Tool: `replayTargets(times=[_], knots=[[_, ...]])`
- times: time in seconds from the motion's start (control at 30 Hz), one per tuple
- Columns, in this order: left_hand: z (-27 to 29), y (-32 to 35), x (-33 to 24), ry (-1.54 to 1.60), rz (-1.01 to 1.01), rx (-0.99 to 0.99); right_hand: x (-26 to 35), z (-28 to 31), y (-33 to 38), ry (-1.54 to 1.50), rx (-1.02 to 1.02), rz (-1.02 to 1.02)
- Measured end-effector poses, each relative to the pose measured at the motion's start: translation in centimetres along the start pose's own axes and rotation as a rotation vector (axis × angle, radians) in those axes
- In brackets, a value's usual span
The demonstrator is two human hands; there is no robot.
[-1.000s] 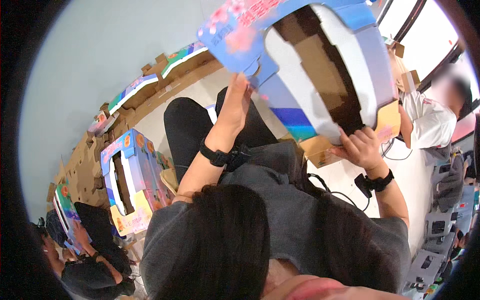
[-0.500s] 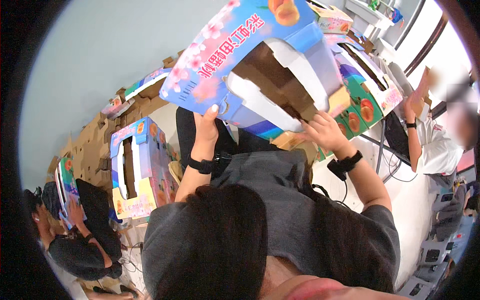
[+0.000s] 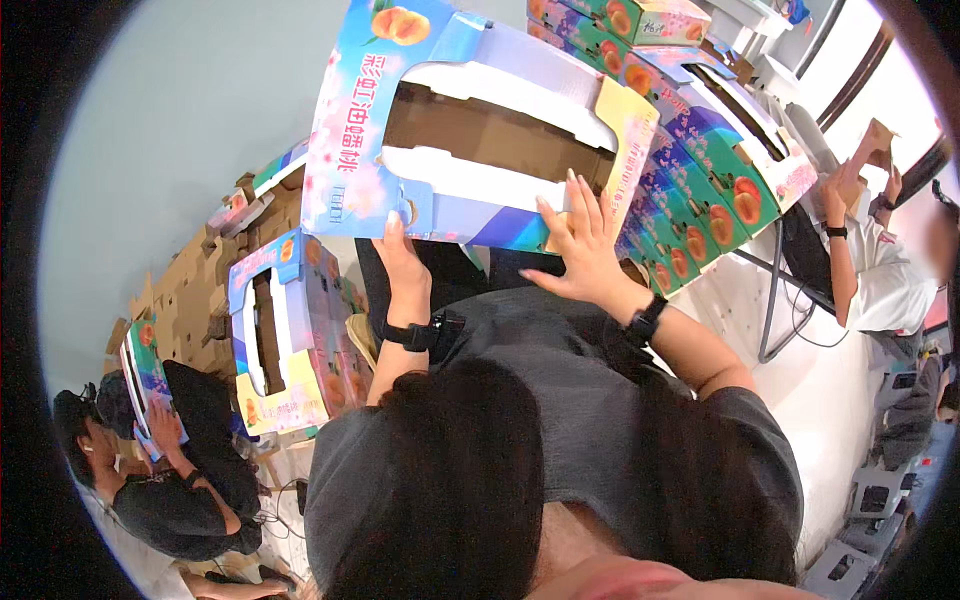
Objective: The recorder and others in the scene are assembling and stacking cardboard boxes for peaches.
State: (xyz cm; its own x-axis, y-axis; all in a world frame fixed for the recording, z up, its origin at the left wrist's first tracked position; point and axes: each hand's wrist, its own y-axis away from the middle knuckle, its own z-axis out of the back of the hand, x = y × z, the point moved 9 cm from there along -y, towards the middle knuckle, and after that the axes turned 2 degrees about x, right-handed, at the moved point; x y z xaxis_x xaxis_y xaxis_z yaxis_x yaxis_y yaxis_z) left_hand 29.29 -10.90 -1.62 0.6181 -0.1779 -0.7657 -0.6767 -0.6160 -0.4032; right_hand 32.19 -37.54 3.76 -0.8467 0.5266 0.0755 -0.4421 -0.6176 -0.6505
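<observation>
A blue and pink printed cardboard fruit box [image 3: 470, 178] with peach pictures is in front of me, its long top opening showing white flaps and a brown inside. My left hand [image 3: 407, 275] grips its near left corner, thumb on the printed face and the other fingers largely hidden behind. At the near right side, my right hand [image 3: 583, 245] is open with its fingers spread, the fingertips touching the box beside the opening's edge. Both wrists wear black bands.
Similar boxes are stacked [image 3: 700, 215] at the right; another stack [image 3: 285, 340] stands left. Flattened brown cardboard [image 3: 185, 290] lies behind it. One co-worker [image 3: 170, 490] handles a box at far left; another [image 3: 875, 270] holds cardboard at right. Grey stools [image 3: 870, 500] stand lower right.
The box has turned and come lower and left, so its opening runs more level. My right hand has gone from pinching its near edge to lying spread against it.
</observation>
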Motion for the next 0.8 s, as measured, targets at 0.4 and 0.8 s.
replayTargets(times=[0.4, 0.8], knots=[[-0.6, -0.2, 0.1, -0.164, 0.052, 0.103, -1.1, 4.8, -2.8, -0.001, -0.217, -0.003], [3.2, -2.8, -11.6, -0.184, -0.117, 0.103, -18.8, 29.4, -6.0, 0.457, -0.081, -0.320]])
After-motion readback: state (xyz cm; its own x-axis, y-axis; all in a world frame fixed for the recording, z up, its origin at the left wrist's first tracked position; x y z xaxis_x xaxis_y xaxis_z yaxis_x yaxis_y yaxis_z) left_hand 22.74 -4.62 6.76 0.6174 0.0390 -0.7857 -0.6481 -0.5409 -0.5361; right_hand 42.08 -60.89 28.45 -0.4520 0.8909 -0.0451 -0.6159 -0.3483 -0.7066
